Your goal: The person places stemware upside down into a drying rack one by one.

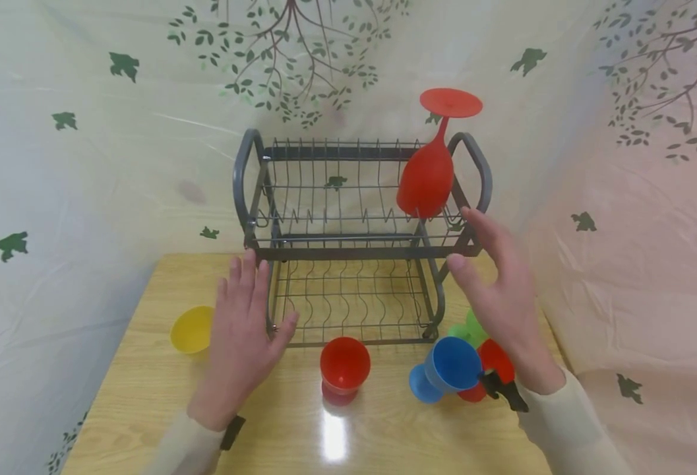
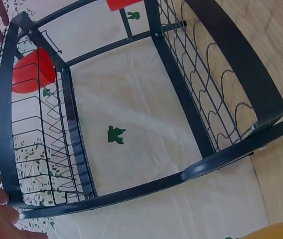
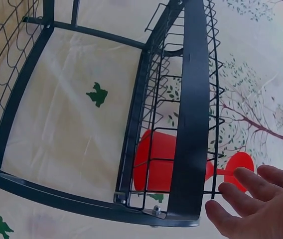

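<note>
A two-tier dark dish rack (image 1: 348,253) stands at the back of the table. On its upper tier, at the right end, a red plastic wine goblet (image 1: 426,178) leans upside down, its round foot up. My right hand (image 1: 505,290) is held beside that end, fingers apart and holding nothing; in the right wrist view its fingertips are near the goblet's foot (image 3: 240,167). At the rack's left front corner my left hand (image 1: 242,336) is spread with straight fingers, nothing in it. A yellow cup (image 1: 192,330) sits left of it, partly hidden by the hand.
In front of the rack stands a red goblet (image 1: 345,366). To the right, a blue goblet (image 1: 452,365) lies tilted against another red cup (image 1: 496,359), with a light green piece (image 1: 473,330) behind, partly covered by my right hand. Patterned sheeting (image 1: 117,165) hangs behind the table.
</note>
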`<state>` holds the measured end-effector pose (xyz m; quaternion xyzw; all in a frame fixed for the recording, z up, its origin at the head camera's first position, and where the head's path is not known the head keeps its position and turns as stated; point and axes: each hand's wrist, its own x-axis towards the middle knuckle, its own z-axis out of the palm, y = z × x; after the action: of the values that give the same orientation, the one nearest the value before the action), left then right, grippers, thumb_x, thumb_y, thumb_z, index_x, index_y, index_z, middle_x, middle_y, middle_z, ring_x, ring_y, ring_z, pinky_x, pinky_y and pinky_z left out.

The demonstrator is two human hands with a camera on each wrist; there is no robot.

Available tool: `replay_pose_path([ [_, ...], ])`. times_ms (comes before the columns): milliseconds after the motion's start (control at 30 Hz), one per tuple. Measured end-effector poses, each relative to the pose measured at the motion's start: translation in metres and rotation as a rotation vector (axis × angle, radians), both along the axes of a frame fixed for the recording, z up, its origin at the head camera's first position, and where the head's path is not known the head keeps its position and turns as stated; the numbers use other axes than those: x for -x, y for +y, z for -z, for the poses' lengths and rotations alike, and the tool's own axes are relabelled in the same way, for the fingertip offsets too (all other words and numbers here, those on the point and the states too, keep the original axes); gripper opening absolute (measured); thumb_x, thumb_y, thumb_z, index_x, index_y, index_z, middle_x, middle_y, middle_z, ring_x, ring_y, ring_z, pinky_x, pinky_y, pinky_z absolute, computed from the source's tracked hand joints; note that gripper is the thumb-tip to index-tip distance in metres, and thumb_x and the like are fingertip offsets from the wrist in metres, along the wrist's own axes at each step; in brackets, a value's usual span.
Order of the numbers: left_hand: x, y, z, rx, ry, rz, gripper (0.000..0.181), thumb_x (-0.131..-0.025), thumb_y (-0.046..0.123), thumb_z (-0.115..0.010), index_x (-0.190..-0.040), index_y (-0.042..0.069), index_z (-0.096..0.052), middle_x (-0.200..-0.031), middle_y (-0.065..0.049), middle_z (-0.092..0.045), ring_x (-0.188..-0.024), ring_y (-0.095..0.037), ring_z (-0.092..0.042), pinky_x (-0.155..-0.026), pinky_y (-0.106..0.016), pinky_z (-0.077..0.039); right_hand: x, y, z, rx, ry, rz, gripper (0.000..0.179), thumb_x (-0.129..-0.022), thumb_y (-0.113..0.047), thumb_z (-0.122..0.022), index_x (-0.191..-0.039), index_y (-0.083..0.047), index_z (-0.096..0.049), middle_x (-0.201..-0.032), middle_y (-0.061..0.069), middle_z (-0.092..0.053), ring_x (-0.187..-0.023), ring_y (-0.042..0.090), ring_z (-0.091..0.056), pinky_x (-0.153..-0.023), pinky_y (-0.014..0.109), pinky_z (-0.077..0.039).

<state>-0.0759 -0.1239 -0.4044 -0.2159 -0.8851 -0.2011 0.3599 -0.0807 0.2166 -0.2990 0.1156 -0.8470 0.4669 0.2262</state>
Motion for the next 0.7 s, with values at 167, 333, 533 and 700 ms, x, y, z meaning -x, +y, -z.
replay_pose_path([
  [167,-0.005,0.004,0.005,0.018,-0.037,0.008,0.079,-0.108,0.055,-0.031,-0.161,-0.003,-0.027,-0.170,-0.019,-0.019,-0.157,-0.041,-0.015,-0.125,-0.061,-0.016,-0.009,0.000,0.009,0.038,0.016,-0.009,0.060,-0.098,-0.019,-0.065,-0.155,-0.024,-0.048,-0.156,-0.008,-0.048,-0.143,0.019,-0.043,-0.115,0.038,-0.038],
  [333,-0.008,0.011,0.011,0.030,-0.026,0.055,0.077,-0.108,0.054,-0.034,-0.154,-0.006,-0.039,-0.166,-0.022,-0.030,-0.152,-0.047,-0.026,-0.123,-0.063,-0.021,-0.017,-0.001,0.021,0.052,0.030,-0.020,0.059,-0.098,-0.013,-0.063,-0.155,-0.021,-0.049,-0.156,-0.005,-0.050,-0.143,0.019,-0.044,-0.113,0.024,-0.038],
  [533,-0.011,0.020,0.016,0.040,-0.042,0.125,0.074,-0.107,0.053,-0.037,-0.153,-0.005,-0.041,-0.165,-0.021,-0.032,-0.152,-0.047,-0.028,-0.123,-0.062,-0.022,-0.024,-0.003,0.037,0.051,0.053,-0.010,0.060,-0.095,-0.010,-0.064,-0.153,-0.017,-0.051,-0.154,-0.001,-0.053,-0.141,0.017,-0.046,-0.113,0.024,-0.038],
  [700,-0.012,0.028,0.020,0.056,-0.018,0.166,0.069,-0.107,0.053,-0.038,-0.149,-0.001,-0.049,-0.163,-0.021,-0.036,-0.149,-0.048,-0.032,-0.120,-0.068,-0.023,-0.030,-0.005,0.051,0.068,0.037,-0.007,0.060,-0.095,-0.010,-0.065,-0.153,-0.017,-0.053,-0.154,0.001,-0.053,-0.141,0.017,-0.046,-0.111,0.024,-0.037],
])
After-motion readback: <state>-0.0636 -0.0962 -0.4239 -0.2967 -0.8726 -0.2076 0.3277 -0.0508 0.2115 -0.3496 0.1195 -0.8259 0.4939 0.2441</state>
